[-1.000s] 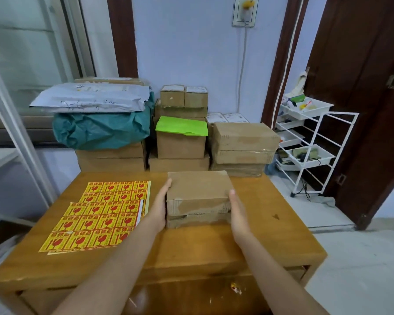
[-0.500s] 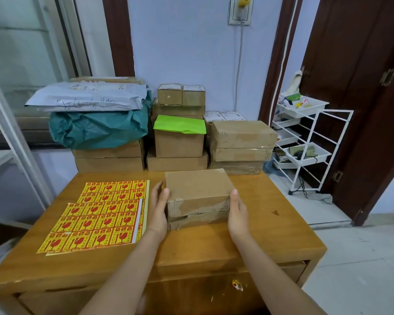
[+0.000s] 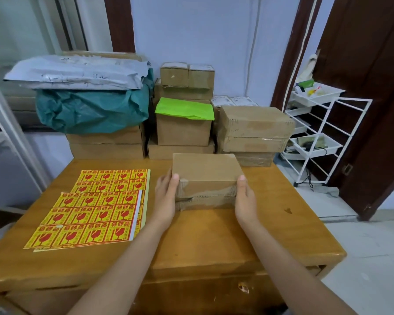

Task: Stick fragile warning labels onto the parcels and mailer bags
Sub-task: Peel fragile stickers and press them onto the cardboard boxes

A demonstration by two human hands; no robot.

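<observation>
So, going left to right: the yellow-and-red fragile label sheets point(image 3: 91, 208) lie flat on the left half of the wooden table point(image 3: 282, 235), two sheets overlapping. Most likely they're parked there so a sticker can be peeled off without reaching across the box.

The left hand point(image 3: 166, 198) is pressed against the left end of the cardboard parcel point(image 3: 205, 176), thumb up on the top corner. The fingers go round the far side, so I can't tell how much they curl. The right hand point(image 3: 245, 196) mirrors it on the right end, thumb along the edge. The parcel sits on the table just right of the sheets, squeezed between both hands, plain top facing up with no label on it yet. To me it reads as squaring the box up so there's a flat face to stick on.

Behind the table there's a grey mailer bag point(image 3: 77, 72) on a teal plastic bag point(image 3: 91, 110) over stacked cartons, a box with a green sheet point(image 3: 184, 109) on top, then more taped boxes point(image 3: 255, 133). Far right: a white wire rack point(image 3: 316, 137) and a dark wooden door point(image 3: 373, 98).
</observation>
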